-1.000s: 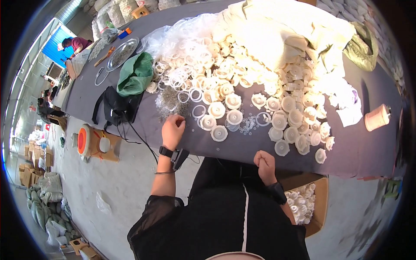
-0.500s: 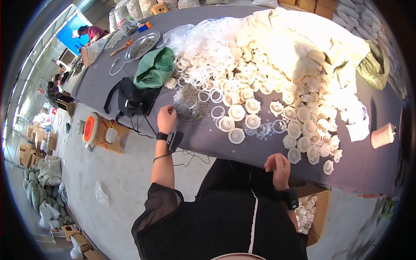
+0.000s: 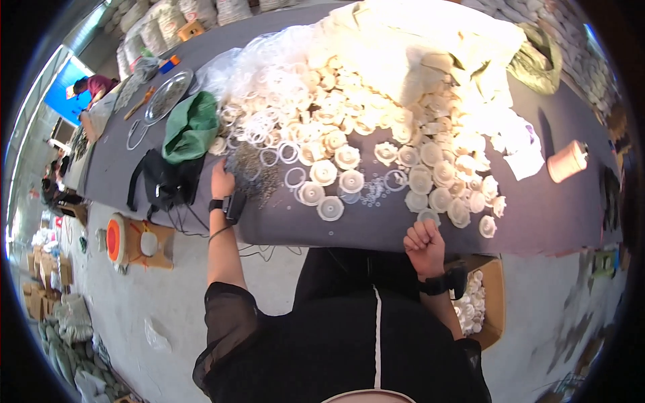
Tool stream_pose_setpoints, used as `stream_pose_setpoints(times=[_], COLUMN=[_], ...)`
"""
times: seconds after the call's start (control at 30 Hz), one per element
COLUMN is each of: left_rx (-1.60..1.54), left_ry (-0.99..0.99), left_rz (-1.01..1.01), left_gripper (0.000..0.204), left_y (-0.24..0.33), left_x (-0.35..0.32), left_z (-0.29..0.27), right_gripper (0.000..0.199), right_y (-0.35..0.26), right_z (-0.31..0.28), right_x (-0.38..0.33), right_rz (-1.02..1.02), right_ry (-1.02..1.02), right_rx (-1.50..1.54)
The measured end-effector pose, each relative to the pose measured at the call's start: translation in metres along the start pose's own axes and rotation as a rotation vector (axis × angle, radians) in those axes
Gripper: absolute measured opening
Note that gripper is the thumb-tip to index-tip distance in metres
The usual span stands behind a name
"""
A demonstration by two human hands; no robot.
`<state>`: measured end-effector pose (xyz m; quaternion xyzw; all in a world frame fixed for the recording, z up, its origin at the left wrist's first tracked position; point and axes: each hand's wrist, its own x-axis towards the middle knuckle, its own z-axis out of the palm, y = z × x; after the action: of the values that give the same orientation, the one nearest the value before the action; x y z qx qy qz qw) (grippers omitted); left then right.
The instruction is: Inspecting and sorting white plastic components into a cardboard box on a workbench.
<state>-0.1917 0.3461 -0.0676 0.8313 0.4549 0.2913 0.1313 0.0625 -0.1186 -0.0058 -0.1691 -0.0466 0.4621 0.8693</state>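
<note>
The left hand rests on the small grey parts, fingers curled down, grip unclear; the right hand is a closed fist at the table edge; the white caps lie between, nearer the left.

A heap of small grey metal springs is spread loosely on the dark bench, beside white plastic caps laid flat in rows.

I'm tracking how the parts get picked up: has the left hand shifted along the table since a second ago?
Yes. The left hand has gone left, away from the white caps, and now rests at the pile of small grey parts beside the green bag.
</note>
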Motion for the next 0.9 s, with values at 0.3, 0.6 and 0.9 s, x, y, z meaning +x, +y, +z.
stream_pose_setpoints(times=[0.3, 0.6, 0.9], left_rx=[0.078, -0.426, 0.112], left_ry=[0.358, -0.486, -0.357], left_rz=[0.12, 0.956, 1.274], left_gripper=[0.026, 0.02, 0.013], left_y=[0.086, 0.318, 0.35], left_x=[-0.003, -0.062, -0.055], left_z=[-0.004, 0.024, 0.097], right_gripper=[0.049, 0.063, 0.066], right_y=[0.002, 0.008, 0.005], right_z=[0.028, 0.016, 0.031], right_x=[0.005, 0.016, 0.015], right_rz=[0.086, 0.219, 0.222], right_ry=[0.596, -0.637, -1.182], right_rx=[0.049, 0.528, 0.708])
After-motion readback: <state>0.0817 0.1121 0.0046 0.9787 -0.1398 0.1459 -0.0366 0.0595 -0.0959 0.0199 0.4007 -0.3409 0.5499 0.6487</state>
